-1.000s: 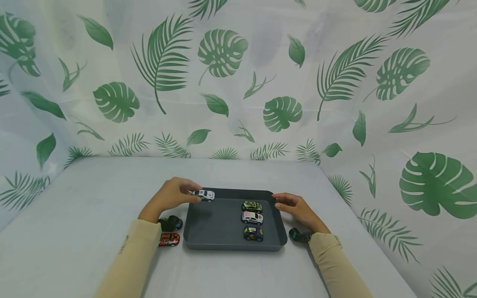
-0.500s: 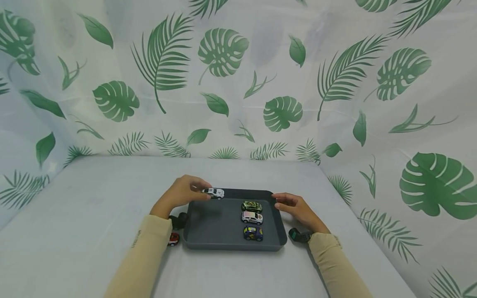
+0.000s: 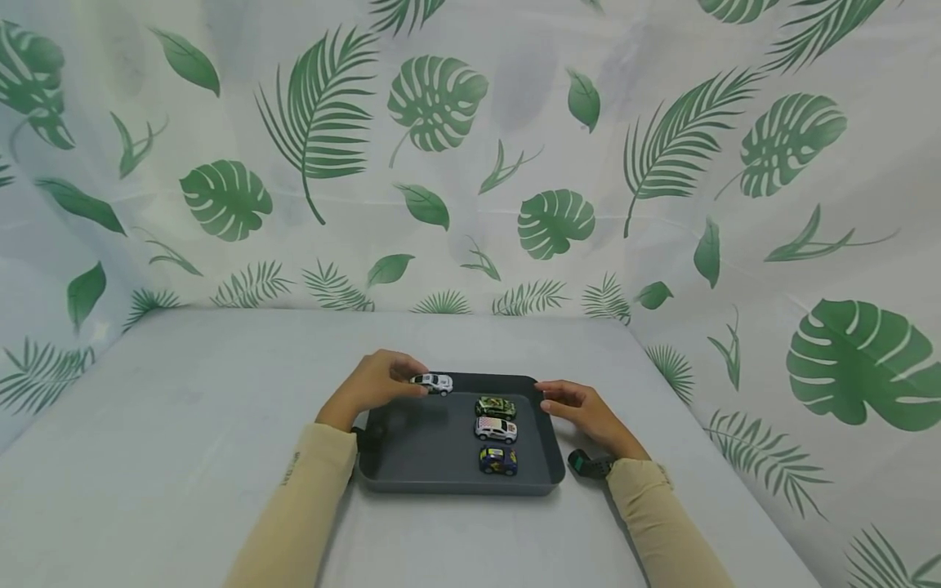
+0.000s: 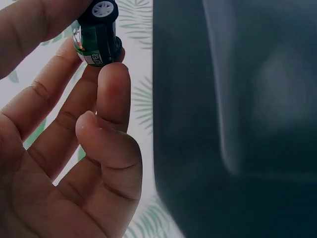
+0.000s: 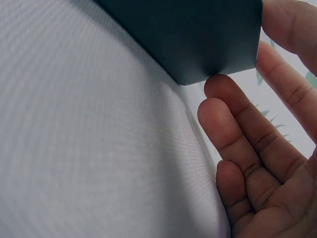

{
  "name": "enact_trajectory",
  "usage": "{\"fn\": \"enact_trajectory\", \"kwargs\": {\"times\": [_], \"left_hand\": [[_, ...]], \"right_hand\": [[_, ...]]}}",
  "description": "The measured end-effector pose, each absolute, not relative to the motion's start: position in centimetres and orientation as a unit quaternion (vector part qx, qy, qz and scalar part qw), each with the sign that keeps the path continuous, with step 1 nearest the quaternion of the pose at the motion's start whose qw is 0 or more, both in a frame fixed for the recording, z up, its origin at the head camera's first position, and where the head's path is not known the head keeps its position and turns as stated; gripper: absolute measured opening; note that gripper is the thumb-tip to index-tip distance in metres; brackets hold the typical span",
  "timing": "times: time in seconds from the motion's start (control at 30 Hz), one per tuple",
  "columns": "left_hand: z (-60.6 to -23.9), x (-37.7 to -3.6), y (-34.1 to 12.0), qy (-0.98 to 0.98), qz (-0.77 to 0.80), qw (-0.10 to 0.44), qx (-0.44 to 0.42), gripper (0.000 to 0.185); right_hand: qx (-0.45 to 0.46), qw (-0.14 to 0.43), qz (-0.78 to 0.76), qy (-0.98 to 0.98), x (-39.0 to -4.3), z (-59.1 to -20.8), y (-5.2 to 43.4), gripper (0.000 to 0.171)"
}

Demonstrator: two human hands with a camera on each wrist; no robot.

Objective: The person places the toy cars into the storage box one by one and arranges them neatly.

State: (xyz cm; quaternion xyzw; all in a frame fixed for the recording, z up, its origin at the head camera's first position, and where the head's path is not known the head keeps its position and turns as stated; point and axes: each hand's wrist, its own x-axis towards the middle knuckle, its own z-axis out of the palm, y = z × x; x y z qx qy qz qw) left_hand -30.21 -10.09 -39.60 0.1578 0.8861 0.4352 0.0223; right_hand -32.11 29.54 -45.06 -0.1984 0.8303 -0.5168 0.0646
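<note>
I see the left hand pinch a car, green only in left-wrist view; the loose-fingered right hand touches the smooth tray between.

In the head view, the tray lies on the table, low centre, the backdrop behind. An upper car, middle car and lower car line its right half. A fourth car, in the left hand, overlaps its upper edge; the right hand is at its upper right corner.
</note>
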Motion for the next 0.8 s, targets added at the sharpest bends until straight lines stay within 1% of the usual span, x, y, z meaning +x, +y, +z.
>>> {"fn": "enact_trajectory", "kwargs": {"times": [0.2, 0.53, 0.8], "left_hand": [[-40.3, -30.6, -9.5, 0.888, 0.43, 0.028, 0.16, 0.034], [-41.0, -30.7, -8.4, 0.911, 0.388, 0.026, 0.138, 0.029], [-41.0, -30.5, -7.8, 0.929, 0.349, 0.041, 0.118, 0.027]], "right_hand": [[-0.195, 0.062, -0.512, 0.834, -32.3, -45.1, 29.6, 0.046], [-0.185, 0.063, -0.51, 0.838, -32.3, -45.3, 29.5, 0.047], [-0.185, 0.061, -0.509, 0.838, -32.3, -45.5, 29.5, 0.046]]}}
